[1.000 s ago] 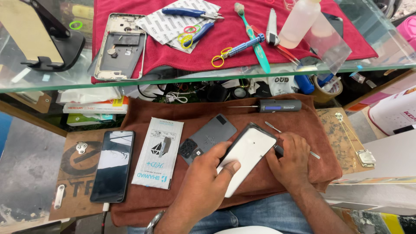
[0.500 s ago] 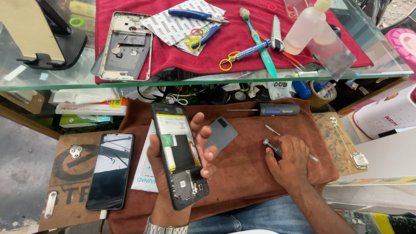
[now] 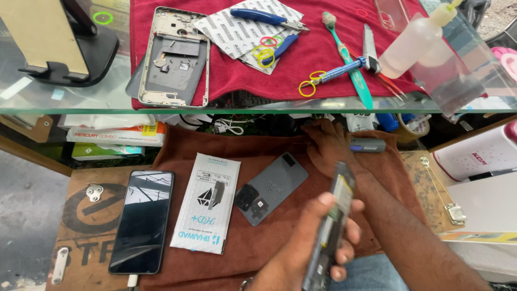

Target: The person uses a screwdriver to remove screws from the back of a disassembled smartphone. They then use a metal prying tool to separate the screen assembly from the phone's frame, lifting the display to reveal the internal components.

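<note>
My left hand (image 3: 304, 245) holds an opened phone (image 3: 335, 215) edge-on over my lap, with its inner parts turned to the right. My right hand (image 3: 328, 145) stretches forward over the brown cloth (image 3: 177, 156) and closes over the shaft of a grey-handled screwdriver (image 3: 369, 144); only the handle shows. A grey phone back cover (image 3: 272, 188) lies flat on the cloth, left of the held phone.
A white packet (image 3: 207, 202) and a black phone with a cracked screen (image 3: 142, 221) lie to the left. On the glass shelf (image 3: 81, 102) above, a red cloth (image 3: 323, 59) carries a phone frame (image 3: 175, 56), blue pliers (image 3: 264, 17), a toothbrush (image 3: 347, 59) and a plastic bottle (image 3: 412, 43).
My left hand has turned the opened phone from face-up to edge-on and moved it right. My right hand left the small tool on the cloth and reached forward to the screwdriver.
</note>
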